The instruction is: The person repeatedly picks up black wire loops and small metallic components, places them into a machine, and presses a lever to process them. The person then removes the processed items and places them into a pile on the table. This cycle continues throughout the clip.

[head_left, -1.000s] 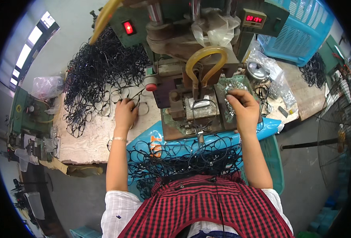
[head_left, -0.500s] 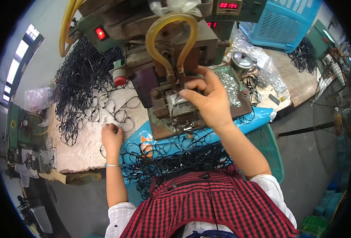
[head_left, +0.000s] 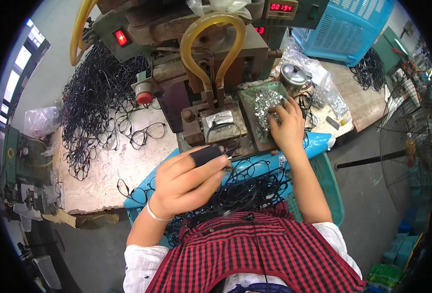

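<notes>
My left hand (head_left: 186, 185), with a black sleeve (head_left: 207, 156) on one finger, is closed on a dark eyeglass frame (head_left: 236, 141) in front of the press. A curved part of the frame reaches over the metal fixture (head_left: 233, 131), beside a small silver plate (head_left: 219, 118). To the right, my right hand (head_left: 289, 128) has its fingers bent down into small shiny metal pieces (head_left: 267, 101) on a green tray (head_left: 249, 97). Its fingertips are partly hidden, and whatever they pinch is too small to make out.
A yellow hose loop (head_left: 213, 18) rises over the fixture. Tangled dark eyeglass frames (head_left: 91, 93) heap at the left, and more frames (head_left: 245, 190) lie before me on a blue bag (head_left: 316, 141). A lidded metal pot (head_left: 293, 75) and blue crate (head_left: 345, 29) stand behind the tray.
My left hand has come from the white tabletop at left to the front of the press, now holding an eyeglass frame. My right hand has moved from the fixture rightward to the metal pieces.
</notes>
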Action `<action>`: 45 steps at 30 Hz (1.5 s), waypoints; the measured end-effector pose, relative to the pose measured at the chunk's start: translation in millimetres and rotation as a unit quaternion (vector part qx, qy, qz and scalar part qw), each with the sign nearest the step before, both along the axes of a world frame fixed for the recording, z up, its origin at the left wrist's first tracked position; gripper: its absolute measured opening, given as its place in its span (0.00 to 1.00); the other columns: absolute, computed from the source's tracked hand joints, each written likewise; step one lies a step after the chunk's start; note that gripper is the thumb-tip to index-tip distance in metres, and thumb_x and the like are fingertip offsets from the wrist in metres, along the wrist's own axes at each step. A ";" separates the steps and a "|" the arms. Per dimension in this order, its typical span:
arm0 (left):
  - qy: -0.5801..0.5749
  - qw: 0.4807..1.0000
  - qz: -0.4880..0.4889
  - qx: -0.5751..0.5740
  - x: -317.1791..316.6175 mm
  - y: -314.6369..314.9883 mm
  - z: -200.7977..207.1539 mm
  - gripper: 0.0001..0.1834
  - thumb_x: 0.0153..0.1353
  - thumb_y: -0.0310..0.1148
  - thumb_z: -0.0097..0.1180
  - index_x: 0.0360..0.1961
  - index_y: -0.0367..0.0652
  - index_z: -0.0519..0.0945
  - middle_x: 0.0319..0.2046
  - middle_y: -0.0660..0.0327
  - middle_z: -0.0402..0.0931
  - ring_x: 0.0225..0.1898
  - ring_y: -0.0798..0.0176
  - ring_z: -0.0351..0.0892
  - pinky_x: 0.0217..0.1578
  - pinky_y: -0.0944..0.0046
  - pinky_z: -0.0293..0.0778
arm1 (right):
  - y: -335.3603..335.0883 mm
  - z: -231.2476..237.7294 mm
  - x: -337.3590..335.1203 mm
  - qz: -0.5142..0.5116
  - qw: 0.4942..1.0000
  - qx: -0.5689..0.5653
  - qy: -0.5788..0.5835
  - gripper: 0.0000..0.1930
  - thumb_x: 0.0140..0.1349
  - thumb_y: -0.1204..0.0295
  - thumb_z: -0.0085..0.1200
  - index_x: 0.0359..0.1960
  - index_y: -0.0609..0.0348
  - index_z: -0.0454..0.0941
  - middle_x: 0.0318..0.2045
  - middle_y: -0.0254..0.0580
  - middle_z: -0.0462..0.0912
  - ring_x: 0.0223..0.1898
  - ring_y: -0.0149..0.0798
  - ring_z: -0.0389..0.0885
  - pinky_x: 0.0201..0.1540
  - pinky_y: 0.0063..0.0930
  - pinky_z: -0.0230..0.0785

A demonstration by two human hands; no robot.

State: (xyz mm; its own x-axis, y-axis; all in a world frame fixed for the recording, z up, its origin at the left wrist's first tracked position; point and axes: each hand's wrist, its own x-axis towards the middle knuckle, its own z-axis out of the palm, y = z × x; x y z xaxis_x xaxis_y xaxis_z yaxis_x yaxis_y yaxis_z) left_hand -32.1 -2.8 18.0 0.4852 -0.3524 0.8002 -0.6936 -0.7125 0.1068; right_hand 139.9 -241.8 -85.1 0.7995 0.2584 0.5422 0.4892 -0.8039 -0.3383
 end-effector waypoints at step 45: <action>0.135 0.798 0.219 -0.545 0.3 91.4 -97.2 0.05 0.71 0.22 0.57 0.45 0.38 0.75 0.39 0.64 0.77 0.39 0.73 0.76 0.42 0.73 0.74 | 83.3 67.9 -38.4 0.237 0.821 0.444 0.271 0.27 0.56 0.81 0.62 0.59 0.68 0.72 0.34 0.37 0.85 0.41 0.27 0.81 0.52 0.23 0.71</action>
